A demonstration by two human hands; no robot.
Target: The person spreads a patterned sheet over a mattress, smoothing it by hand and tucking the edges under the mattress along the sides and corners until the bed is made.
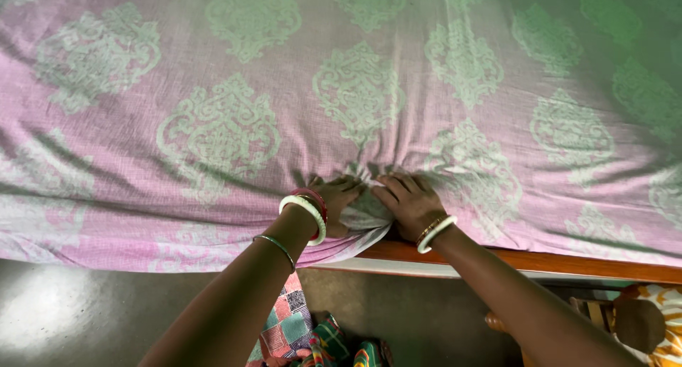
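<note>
I see the pink bedsheet w/ pale green motifs spread well beyond my fingertips, its edge bunched right under them. Wooden bed rail sits just below my right wrist. Left hand: fingers together, curled, gripping the gathered fold. Right hand: fingers slightly apart, pressed flat on the cloth, beside the left.

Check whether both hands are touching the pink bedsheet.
Touching. The head view shows the left hand and right hand pressed flat on the bunched bedsheet at the bed's edge.
</note>
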